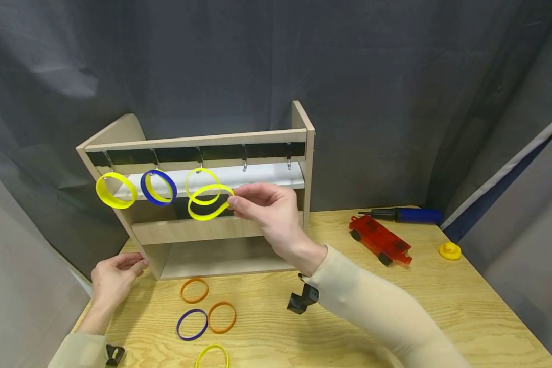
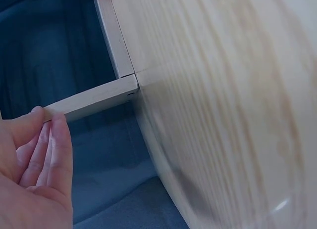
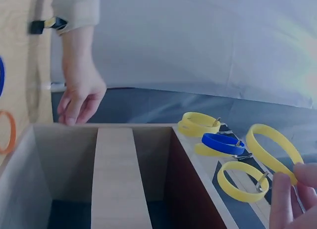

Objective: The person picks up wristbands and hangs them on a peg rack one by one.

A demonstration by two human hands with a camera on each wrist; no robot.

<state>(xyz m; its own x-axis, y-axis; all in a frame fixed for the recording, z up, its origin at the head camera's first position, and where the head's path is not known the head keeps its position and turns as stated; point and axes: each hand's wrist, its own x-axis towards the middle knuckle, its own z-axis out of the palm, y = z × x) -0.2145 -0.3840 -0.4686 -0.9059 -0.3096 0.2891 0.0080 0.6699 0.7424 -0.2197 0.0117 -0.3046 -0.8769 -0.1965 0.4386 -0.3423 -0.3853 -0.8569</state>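
Observation:
My right hand (image 1: 276, 217) pinches a yellow wristband (image 3: 255, 147) between thumb and fingers, in front of a wooden shelf unit (image 1: 188, 232). Behind the pinched band, another yellow wristband (image 3: 237, 193) hangs on the third hook from the left, and the two overlap in the head view. A blue wristband (image 3: 223, 144) hangs on the second hook together with a yellow one, while the leftmost hook carries a yellow wristband (image 1: 102, 193). Low at the unit's left side, my left hand (image 1: 115, 278) grips the edge of the side panel (image 2: 94, 98) between thumb and fingers.
Two orange wristbands (image 1: 194, 301), a dark blue one (image 1: 178, 327) and a yellow one (image 1: 213, 347) lie on the table before the unit. To the right are a red toy wagon (image 1: 379, 239), a blue hand pump (image 1: 416, 215) and a rubber duck (image 1: 450, 251). Two hooks (image 1: 245, 164) hang bare.

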